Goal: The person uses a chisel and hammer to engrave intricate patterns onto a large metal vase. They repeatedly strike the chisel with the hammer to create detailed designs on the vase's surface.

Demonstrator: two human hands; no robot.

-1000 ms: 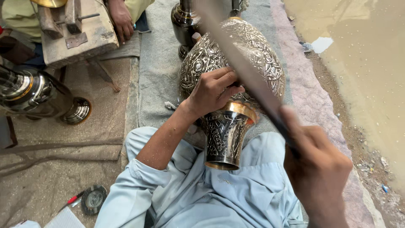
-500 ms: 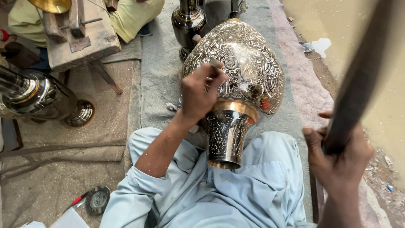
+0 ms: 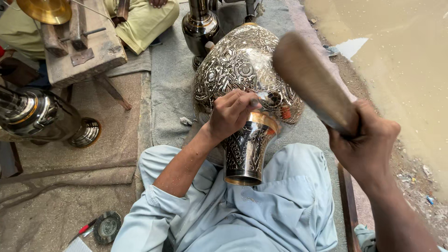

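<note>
While left hand (image 3: 232, 113) steadies engraved brass vase (image 3: 245, 74), right hand (image 3: 366, 144) grips wooden mallet (image 3: 310, 79).

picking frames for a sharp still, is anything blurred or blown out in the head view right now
Head view: the wooden mallet in the right hand is smeared by motion blur; the left hand and engraved vase are sharp. Soft daylight, no hard shadows; small glare spots on the vase body and on the polished vessel at left. The muddy water at top right is bright but not clipped.

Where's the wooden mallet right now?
In the head view, the mallet is raised at right in the right hand, above the engraved vase and apart from it.
</note>
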